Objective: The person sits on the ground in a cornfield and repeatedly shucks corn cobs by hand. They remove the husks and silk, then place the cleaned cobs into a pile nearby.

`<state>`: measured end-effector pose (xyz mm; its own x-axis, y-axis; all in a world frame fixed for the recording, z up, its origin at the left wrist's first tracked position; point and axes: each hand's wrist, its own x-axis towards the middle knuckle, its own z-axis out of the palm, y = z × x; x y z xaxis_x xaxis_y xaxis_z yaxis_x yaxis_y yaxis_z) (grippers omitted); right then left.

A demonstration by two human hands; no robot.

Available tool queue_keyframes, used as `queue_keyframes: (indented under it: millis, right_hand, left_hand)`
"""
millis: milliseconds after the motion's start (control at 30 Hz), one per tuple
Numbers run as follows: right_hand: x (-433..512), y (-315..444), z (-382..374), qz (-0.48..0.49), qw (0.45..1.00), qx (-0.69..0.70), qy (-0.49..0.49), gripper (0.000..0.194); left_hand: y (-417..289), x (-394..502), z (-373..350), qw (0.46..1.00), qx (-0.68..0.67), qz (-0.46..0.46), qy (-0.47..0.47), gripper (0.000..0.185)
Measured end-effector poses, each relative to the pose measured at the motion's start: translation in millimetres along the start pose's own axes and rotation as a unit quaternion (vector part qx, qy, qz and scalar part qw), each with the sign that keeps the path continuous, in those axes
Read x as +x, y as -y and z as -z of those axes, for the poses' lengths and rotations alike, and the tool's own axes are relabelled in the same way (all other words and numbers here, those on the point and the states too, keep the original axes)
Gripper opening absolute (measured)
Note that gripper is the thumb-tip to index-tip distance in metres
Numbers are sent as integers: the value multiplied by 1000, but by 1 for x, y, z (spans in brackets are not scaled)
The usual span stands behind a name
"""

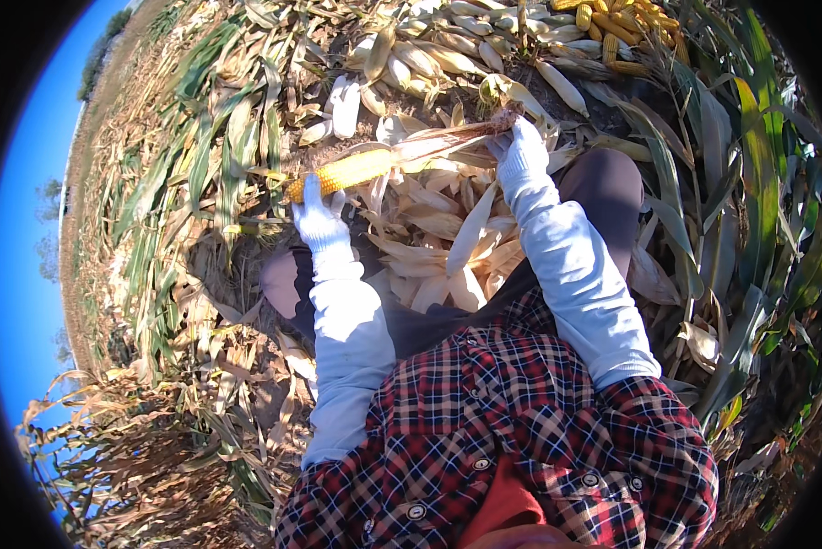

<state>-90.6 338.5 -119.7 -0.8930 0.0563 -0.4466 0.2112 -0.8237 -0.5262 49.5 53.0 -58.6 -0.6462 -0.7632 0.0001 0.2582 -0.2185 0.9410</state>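
My left hand (320, 214), in a white glove, holds the lower-left end of a yellow corn cob (356, 169) whose kernels are bare. From the cob's other end the dry husk (445, 143) stretches out to the upper right. My right hand (521, 149), also gloved in white, is closed on the far end of that husk beside its brown silk (507, 120). Below the cob, between my knees, lies a heap of loose pale husks (452, 233).
Unhusked ears (445, 58) are strewn on the soil ahead. Husked yellow cobs (617, 27) are piled at the top right. Green and dry corn stalks (761, 158) stand or lean at the right, and cut stalks (205, 137) cover the ground at the left.
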Motion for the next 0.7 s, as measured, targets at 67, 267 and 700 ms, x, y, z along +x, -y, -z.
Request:
queue_keyframes:
  millis: [67, 267, 700]
  right_hand:
    - [12, 0, 14, 76, 994, -70, -35, 31]
    - [-56, -13, -12, -268, 891, -233, 284, 39]
    - [-45, -52, 13, -9, 860, -326, 391, 55]
  left_hand:
    - [-3, -6, -16, 998, 44, -46, -15, 42]
    - [16, -54, -28, 938, 232, -228, 120, 53]
    - [29, -112, -58, 900, 343, -19, 267, 45]
